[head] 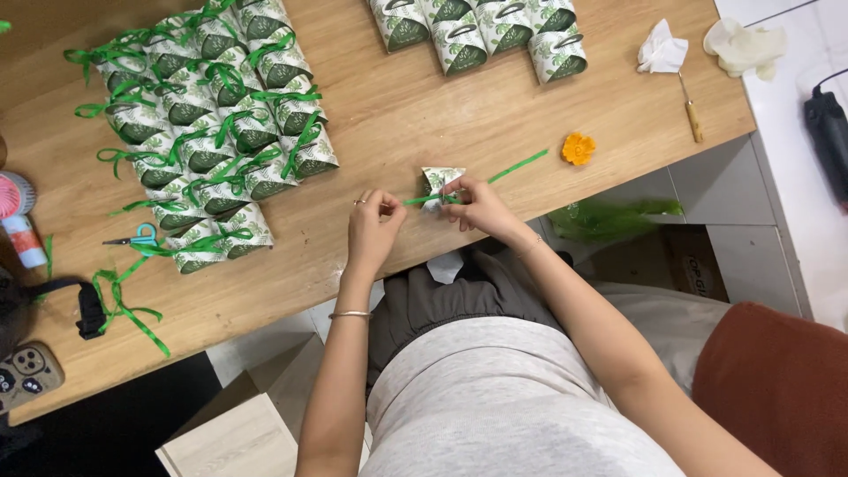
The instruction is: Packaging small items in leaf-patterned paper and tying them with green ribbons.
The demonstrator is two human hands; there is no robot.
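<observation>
Person sitting at a wooden table [424, 115], seen from above, both hands working at the near edge.

Right hand [481, 208] is closing its fingers on a small gift box [439, 181], white with green leaf print, which is sitting on the table near the edge, just in front of the person. The hand is also touching a green ribbon [517, 166] that is running across the box; one end is trailing out to the right over the wood, the other is stretching left toward the other hand.

Left hand [373, 225] is curling mostly shut, thumb and fingertips pinching the left end of that same ribbon. A ring is showing on one finger, a thin bangle [351, 314] on the wrist.

To the left, a large cluster of finished boxes [216, 124], each tied with green ribbon, is lying in rows. At the far edge, a smaller row of untied boxes [481, 31] is standing. Scissors [132, 238] with pale blue handles are lying beside the cluster, loose ribbon scraps below them. An orange flower [578, 147] is resting to the right of the ribbon's end, apart from it. Farther right, a crumpled tissue [662, 50] and a small wooden-handled tool [691, 110] are lying near the table corner.
</observation>
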